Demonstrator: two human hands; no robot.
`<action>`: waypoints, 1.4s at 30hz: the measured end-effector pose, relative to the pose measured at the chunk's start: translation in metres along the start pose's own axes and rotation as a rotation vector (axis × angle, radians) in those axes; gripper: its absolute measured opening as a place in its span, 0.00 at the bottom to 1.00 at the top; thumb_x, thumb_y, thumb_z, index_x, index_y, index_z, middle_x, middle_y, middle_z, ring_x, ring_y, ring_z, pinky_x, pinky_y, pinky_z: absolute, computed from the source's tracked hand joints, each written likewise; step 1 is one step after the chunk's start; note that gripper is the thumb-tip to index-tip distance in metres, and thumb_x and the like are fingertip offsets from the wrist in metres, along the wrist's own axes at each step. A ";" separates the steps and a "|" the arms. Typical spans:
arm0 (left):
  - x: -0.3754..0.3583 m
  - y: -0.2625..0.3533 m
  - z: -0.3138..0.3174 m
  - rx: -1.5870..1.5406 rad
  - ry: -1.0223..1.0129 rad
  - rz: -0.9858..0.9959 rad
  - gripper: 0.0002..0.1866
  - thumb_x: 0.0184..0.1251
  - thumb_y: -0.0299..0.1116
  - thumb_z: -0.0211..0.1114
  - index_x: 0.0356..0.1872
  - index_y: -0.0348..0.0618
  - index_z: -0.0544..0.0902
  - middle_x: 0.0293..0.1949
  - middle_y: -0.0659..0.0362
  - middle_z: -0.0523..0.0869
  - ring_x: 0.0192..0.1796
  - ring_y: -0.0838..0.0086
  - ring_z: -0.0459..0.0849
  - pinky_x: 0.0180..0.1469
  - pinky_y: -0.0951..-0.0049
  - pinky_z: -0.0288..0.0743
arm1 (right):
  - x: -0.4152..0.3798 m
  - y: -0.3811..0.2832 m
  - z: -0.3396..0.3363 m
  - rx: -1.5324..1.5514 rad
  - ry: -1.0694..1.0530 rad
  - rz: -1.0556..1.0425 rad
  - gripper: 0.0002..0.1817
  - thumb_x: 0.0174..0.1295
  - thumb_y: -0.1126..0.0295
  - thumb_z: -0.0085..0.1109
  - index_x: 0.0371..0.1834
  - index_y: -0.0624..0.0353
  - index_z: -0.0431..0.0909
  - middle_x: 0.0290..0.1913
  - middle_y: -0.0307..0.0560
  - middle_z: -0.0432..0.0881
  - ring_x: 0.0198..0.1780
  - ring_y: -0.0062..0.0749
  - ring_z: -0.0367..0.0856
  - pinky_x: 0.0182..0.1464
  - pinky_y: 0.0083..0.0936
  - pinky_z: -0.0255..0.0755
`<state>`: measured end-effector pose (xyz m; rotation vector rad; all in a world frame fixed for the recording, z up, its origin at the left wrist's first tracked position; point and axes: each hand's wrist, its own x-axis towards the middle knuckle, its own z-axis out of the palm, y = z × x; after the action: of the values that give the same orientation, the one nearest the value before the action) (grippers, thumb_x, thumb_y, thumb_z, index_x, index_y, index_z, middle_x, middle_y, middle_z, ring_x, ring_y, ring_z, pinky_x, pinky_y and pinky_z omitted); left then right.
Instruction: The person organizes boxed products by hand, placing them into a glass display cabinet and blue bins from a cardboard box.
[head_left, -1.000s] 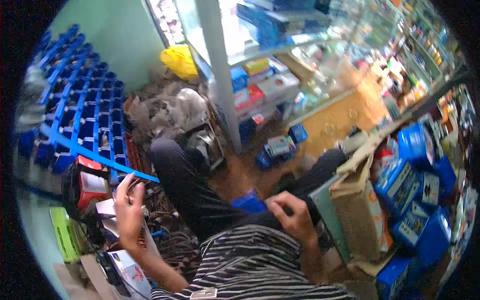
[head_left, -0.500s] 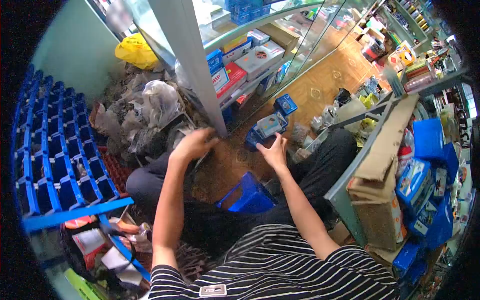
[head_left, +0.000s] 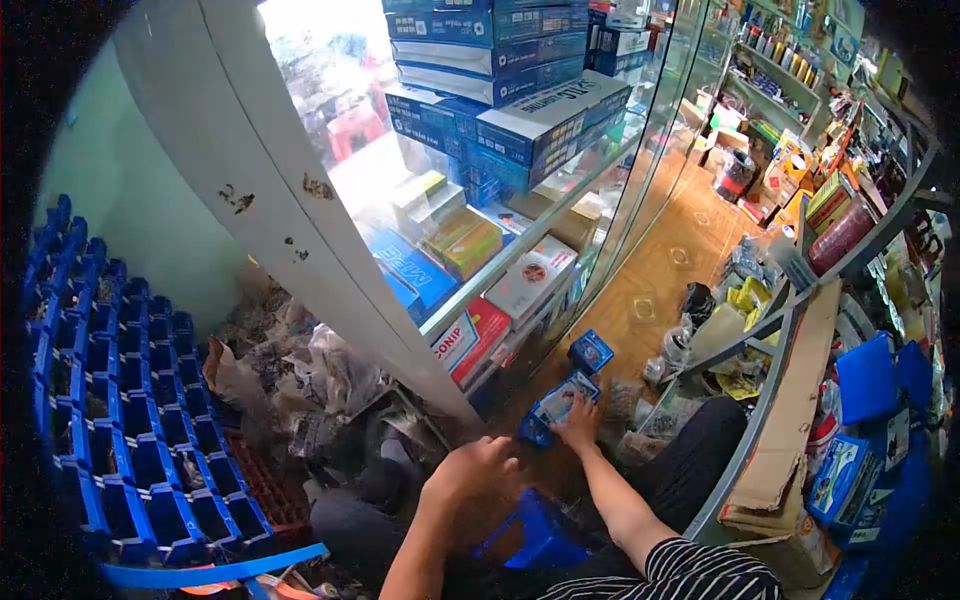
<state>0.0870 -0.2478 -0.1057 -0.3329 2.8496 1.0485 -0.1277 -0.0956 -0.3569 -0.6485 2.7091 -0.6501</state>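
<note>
My right hand [head_left: 577, 420] rests on a small blue box with a pale label [head_left: 556, 402], on the tiled floor beside the glass case; whether its fingers grip the box is hard to tell. Just beyond stands another small blue box [head_left: 592, 351]. My left hand [head_left: 474, 468] hangs over the floor, blurred, with its fingers partly curled and nothing clearly seen in them. Below the hands, between my legs, is a blue plastic bin [head_left: 545, 535].
A glass display case with stacked blue boxes [head_left: 555, 105] stands ahead behind a grey post [head_left: 290, 200]. Blue bin racks [head_left: 135, 400] and crumpled plastic bags [head_left: 325, 370] are at left. At right are a metal frame, a cardboard box [head_left: 780, 420] and blue packages [head_left: 868, 385].
The view has tilted up and shifted, showing more of the case. My right hand has come down onto the labelled box. My left hand's fingers look more curled.
</note>
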 end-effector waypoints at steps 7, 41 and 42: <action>0.028 0.000 0.012 -0.131 0.056 0.055 0.27 0.65 0.38 0.69 0.62 0.40 0.73 0.53 0.43 0.81 0.56 0.50 0.81 0.59 0.59 0.76 | -0.033 -0.042 -0.044 0.698 0.403 0.086 0.46 0.49 0.48 0.76 0.64 0.66 0.66 0.58 0.62 0.78 0.60 0.49 0.76 0.62 0.39 0.69; 0.183 -0.080 0.220 -0.263 0.475 -0.219 0.57 0.45 0.39 0.80 0.71 0.19 0.53 0.71 0.29 0.59 0.75 0.42 0.58 0.78 0.58 0.51 | -0.260 -0.040 -0.252 0.582 -0.420 0.039 0.17 0.69 0.61 0.60 0.55 0.59 0.79 0.48 0.44 0.84 0.47 0.28 0.83 0.52 0.26 0.76; 0.183 -0.083 0.229 -0.331 0.488 -0.226 0.57 0.46 0.39 0.80 0.71 0.19 0.53 0.72 0.29 0.57 0.75 0.42 0.57 0.78 0.58 0.50 | -0.261 -0.036 -0.251 0.595 -0.425 0.038 0.17 0.68 0.61 0.59 0.54 0.59 0.80 0.47 0.45 0.83 0.46 0.31 0.83 0.51 0.27 0.76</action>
<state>-0.0705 -0.1922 -0.3610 -1.0418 2.9106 1.5698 0.0181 0.0918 -0.0815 -0.5022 1.9907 -1.1001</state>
